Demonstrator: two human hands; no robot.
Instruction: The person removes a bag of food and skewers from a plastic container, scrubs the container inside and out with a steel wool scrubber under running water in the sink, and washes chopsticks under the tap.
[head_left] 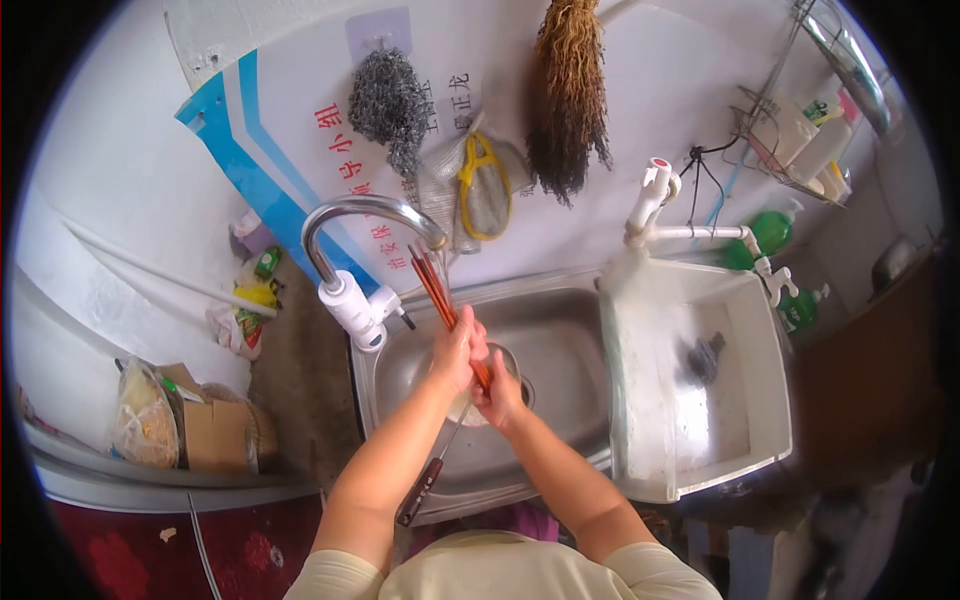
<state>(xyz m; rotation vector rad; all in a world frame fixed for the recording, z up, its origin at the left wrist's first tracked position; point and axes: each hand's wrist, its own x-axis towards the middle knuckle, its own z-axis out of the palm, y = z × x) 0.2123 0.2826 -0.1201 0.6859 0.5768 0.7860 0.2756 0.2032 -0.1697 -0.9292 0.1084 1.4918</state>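
Note:
A bundle of reddish-brown chopsticks [432, 288] slants over the steel sink [570, 345], its upper ends beside the water running from the curved faucet [375, 204]. My left hand [459, 350] is closed round the middle of the bundle. Lower down, my right hand [500, 390] is closed on the bundle's lower end. Beneath my hands, a pale round item [470, 412] is partly hidden in the sink near the drain. A dark-handled utensil [420, 492] leans across the sink's front edge, beside my left forearm.
A white plastic basin [740, 400] with a dark scrubber [706, 357] stands right of the sink. Steel wool [388, 105], a mesh cloth [484, 187] and a brush [568, 100] hang on the wall. Green bottles [770, 233] stand behind the basin. A cardboard box [216, 436] is at left.

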